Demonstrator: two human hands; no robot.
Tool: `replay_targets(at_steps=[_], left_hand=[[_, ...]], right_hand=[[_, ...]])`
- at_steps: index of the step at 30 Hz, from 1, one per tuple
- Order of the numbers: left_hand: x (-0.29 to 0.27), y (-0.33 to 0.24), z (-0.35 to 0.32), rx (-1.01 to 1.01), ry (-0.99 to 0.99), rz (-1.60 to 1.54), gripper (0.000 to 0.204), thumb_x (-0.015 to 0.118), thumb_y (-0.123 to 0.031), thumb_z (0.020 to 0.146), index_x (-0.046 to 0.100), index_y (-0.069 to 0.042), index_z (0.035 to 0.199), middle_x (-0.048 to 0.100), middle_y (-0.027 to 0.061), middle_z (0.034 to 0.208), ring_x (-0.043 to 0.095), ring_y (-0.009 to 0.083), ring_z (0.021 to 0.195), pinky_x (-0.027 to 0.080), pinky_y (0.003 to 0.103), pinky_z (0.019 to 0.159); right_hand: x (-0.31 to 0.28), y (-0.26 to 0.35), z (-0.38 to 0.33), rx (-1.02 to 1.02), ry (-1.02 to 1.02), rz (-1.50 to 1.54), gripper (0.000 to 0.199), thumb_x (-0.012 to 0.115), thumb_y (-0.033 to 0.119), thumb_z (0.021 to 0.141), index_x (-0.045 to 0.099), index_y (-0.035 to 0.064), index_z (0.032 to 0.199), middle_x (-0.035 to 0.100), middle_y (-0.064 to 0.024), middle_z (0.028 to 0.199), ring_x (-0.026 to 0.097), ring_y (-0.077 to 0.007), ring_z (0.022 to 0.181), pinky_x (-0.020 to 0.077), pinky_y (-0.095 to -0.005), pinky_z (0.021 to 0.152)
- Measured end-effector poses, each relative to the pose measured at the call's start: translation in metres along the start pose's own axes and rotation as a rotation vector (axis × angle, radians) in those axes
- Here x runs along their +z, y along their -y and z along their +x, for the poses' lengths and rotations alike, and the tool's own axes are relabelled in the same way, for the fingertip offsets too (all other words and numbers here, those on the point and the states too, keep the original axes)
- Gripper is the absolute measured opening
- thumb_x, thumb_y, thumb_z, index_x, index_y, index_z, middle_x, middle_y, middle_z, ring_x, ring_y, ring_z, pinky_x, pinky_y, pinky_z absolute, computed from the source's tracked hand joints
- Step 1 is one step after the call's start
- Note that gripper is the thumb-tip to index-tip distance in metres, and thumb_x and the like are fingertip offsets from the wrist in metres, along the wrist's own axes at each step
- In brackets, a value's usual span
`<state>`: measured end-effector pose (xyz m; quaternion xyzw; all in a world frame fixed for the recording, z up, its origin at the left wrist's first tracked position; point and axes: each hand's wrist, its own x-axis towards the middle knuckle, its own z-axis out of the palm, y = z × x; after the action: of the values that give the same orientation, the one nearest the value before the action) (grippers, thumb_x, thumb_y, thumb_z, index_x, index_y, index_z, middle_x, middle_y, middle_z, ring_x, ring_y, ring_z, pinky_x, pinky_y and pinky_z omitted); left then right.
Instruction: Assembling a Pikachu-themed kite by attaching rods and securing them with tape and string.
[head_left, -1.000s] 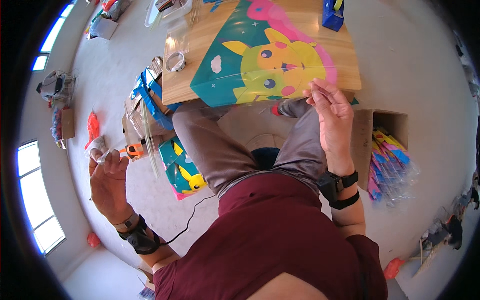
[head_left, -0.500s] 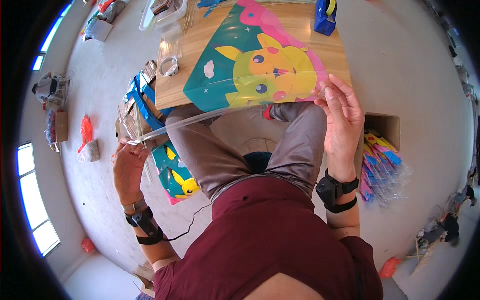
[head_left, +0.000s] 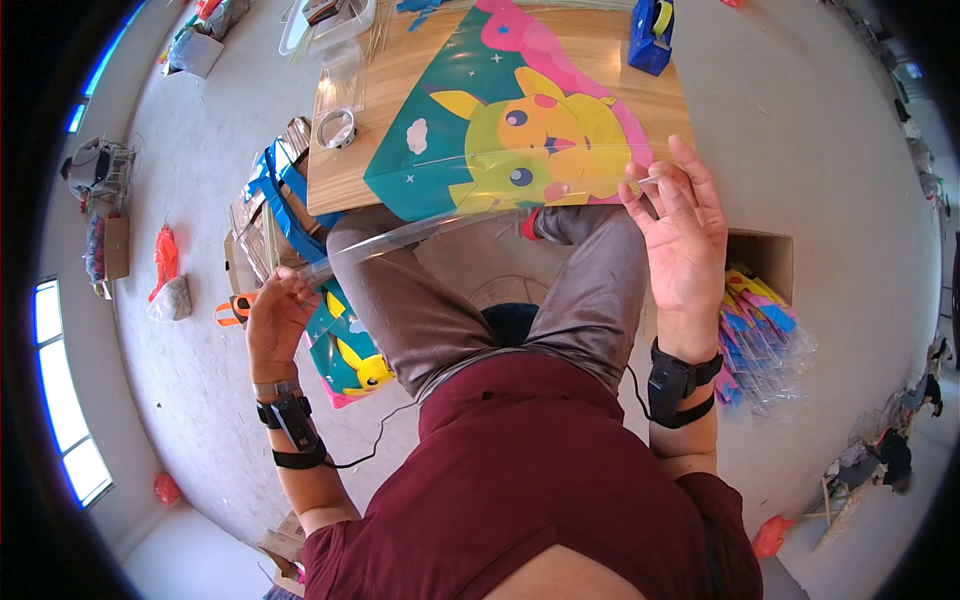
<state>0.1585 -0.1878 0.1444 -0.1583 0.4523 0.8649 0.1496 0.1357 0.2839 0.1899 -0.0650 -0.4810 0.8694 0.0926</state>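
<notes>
A long strip of clear plastic film [head_left: 400,236] stretches between my hands, over my lap and the table's near edge. My left hand [head_left: 278,318], at the left of my knee, pinches its lower left end. My right hand [head_left: 682,235] is raised by the table's near right corner. Its thumb and forefinger pinch the film's other end, while the remaining fingers stand apart. Beyond and partly under the film, a glossy printed kite-like sheet [head_left: 433,110] in green, pink and yellow lies on the wooden table [head_left: 385,100].
A blue tape dispenser [head_left: 650,40] stands at the table's far right, a tape roll [head_left: 336,129] at its left. An open carton [head_left: 765,258] with bagged colourful sheets sits at right. Another printed sheet [head_left: 345,360] lies below my left knee. An orange-and-black object [head_left: 233,310] shows beside my left hand.
My left hand has shifted to the right with its end of the film, uncovering the orange-and-black object. My right hand has turned slightly, its fingers a little higher, still pinching.
</notes>
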Motion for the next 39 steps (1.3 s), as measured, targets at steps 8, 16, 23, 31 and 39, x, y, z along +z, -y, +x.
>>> replay_targets(at_steps=[8, 16, 23, 31, 39], left_hand=[[-0.001, -0.003, -0.001, -0.027, -0.019, -0.110, 0.010, 0.056, -0.015, 0.097, 0.056, -0.006, 0.101, 0.055, 0.0028, 0.082, 0.055, 0.0152, 0.080, 0.049, 0.033, 0.078], [-0.003, -0.013, -0.001, -0.059, -0.038, -0.130, 0.012, 0.055, -0.015, 0.095, 0.056, -0.005, 0.102, 0.053, 0.0006, 0.078, 0.053, 0.0137, 0.077, 0.048, 0.033, 0.076], [-0.022, -0.050, -0.001, 0.018, 0.026, -0.038, 0.014, 0.053, -0.017, 0.096, 0.055, -0.005, 0.104, 0.052, -0.0002, 0.080, 0.051, 0.0134, 0.078, 0.045, 0.032, 0.076], [-0.015, -0.089, 0.000, 0.054, 0.055, 0.031, 0.017, 0.059, -0.014, 0.094, 0.055, -0.004, 0.107, 0.052, 0.0002, 0.082, 0.048, 0.0127, 0.079, 0.044, 0.031, 0.079], [-0.004, -0.106, -0.005, 0.108, -0.016, 0.045, 0.010, 0.057, -0.009, 0.092, 0.055, -0.004, 0.101, 0.053, 0.0013, 0.080, 0.048, 0.0125, 0.076, 0.044, 0.030, 0.075]], right_hand=[[-0.017, 0.009, 0.010, 0.056, 0.151, 0.248, 0.057, 0.064, 0.018, 0.095, 0.044, 0.0088, 0.148, 0.060, 0.0002, 0.108, 0.050, -0.0204, 0.124, 0.0269, -0.0553, 0.117], [-0.030, 0.017, 0.019, -0.056, 0.484, 0.314, 0.056, 0.059, 0.012, 0.093, 0.045, 0.0068, 0.147, 0.056, -0.0022, 0.099, 0.050, -0.0196, 0.118, 0.0340, -0.0490, 0.109], [-0.025, 0.044, 0.011, -0.260, 0.638, -0.247, 0.041, 0.064, -0.008, 0.085, 0.060, -0.0016, 0.125, 0.067, -0.0084, 0.099, 0.064, -0.0204, 0.095, 0.0513, -0.0358, 0.088], [-0.011, 0.053, 0.007, -0.437, 0.733, -0.619, 0.033, 0.070, -0.009, 0.083, 0.069, 0.0022, 0.113, 0.074, -0.0122, 0.103, 0.071, -0.0248, 0.095, 0.0552, -0.0380, 0.090], [-0.004, 0.041, 0.000, -0.486, 0.636, -0.571, 0.028, 0.070, -0.010, 0.083, 0.069, 0.0053, 0.107, 0.074, -0.0116, 0.104, 0.072, -0.0258, 0.100, 0.0560, -0.0397, 0.093]])
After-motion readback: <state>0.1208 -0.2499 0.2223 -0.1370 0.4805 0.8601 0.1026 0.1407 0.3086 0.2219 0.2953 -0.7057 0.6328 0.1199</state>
